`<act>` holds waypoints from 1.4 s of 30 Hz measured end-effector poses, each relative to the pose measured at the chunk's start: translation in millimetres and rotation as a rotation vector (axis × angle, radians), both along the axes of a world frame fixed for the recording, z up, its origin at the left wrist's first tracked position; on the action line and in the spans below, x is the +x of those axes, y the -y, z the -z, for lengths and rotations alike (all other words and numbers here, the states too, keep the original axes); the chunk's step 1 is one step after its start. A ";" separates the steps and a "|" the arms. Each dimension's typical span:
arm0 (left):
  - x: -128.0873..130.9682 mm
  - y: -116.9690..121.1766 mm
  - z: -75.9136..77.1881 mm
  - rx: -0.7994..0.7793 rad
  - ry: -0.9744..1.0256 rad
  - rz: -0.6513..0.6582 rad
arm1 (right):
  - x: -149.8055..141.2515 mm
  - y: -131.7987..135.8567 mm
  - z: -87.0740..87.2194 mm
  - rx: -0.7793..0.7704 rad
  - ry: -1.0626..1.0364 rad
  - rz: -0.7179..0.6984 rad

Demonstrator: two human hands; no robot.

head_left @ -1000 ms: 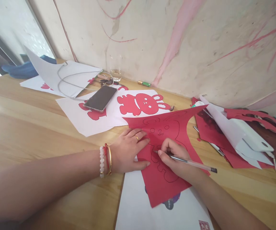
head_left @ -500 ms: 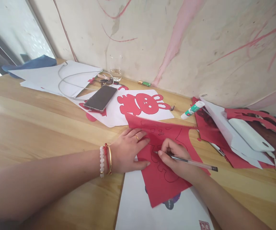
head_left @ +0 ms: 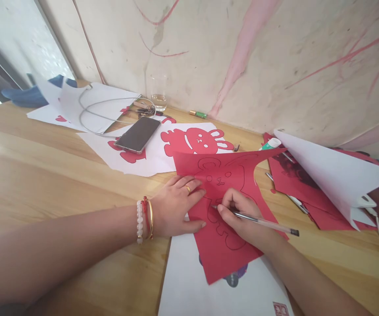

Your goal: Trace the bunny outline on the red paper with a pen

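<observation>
A sheet of red paper (head_left: 216,259) carries a black-line drawing of an animal with round ears. Its far edge curls up off the table. My left hand (head_left: 179,204) lies flat on the sheet's left side, fingers spread. My right hand (head_left: 245,217) grips a clear pen (head_left: 271,224) with a dark end cap, its tip touching the paper near the figure's neck. Under the red sheet is a white booklet (head_left: 183,276) with a dark printed picture. Just beyond lies a red rabbit cut-out (head_left: 192,140) on white paper, partly covered by the curled edge.
A phone (head_left: 138,134) rests on the white paper, near a cable (head_left: 100,100), keys (head_left: 146,110) and a glass of water (head_left: 159,101) by the wall. At right are a glue stick (head_left: 271,144), red sheets (head_left: 324,215) and a raised white sheet (head_left: 334,166) over a white device (head_left: 367,201).
The red sheet's far edge has lifted and spread, partly covering the glue stick. White sheets at left and right have flapped up, the right one over the white device. Both hands stay nearly still.
</observation>
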State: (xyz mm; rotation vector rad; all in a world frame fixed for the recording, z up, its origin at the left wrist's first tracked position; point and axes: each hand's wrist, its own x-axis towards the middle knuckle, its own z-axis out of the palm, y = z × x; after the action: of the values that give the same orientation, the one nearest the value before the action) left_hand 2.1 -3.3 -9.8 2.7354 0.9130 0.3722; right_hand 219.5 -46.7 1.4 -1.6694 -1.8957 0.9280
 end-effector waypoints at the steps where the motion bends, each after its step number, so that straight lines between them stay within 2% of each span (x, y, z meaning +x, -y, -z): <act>1: 0.2 0.0 -0.1 0.000 -0.002 0.000 | 0.2 0.2 0.4 -0.005 0.004 0.001; 17: -0.3 -0.3 -0.9 -0.010 -0.007 0.003 | -1.7 0.3 -2.6 -0.005 0.006 0.000; 22: -0.7 0.5 -1.8 -0.015 0.001 0.003 | -1.0 0.5 -1.2 -0.019 -0.019 -0.043; 26: -0.6 -0.1 -2.1 -0.009 -0.011 0.006 | 1.3 0.9 0.8 0.067 -0.123 0.049; 30: -0.9 -4.6 -3.0 -0.032 -0.028 0.013 | 4.5 2.0 -6.4 0.141 -0.289 0.125; 35: -3.3 -10.7 -4.9 -0.117 -0.061 0.037 | 2.8 2.2 -13.8 0.062 -0.345 0.096; 38: -3.8 -12.0 -5.1 -0.149 -0.069 0.058 | -3.1 1.1 -9.2 0.012 -0.327 0.118; 42: -2.6 -13.4 -2.9 -0.119 -0.069 0.068 | -9.2 0.3 -2.1 0.033 -0.268 0.114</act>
State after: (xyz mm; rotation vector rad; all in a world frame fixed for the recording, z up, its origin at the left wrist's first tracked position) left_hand -0.4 10.1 -6.9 2.6764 0.8279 0.2050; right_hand 210.3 -47.0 3.5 -1.5309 -1.6146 1.0124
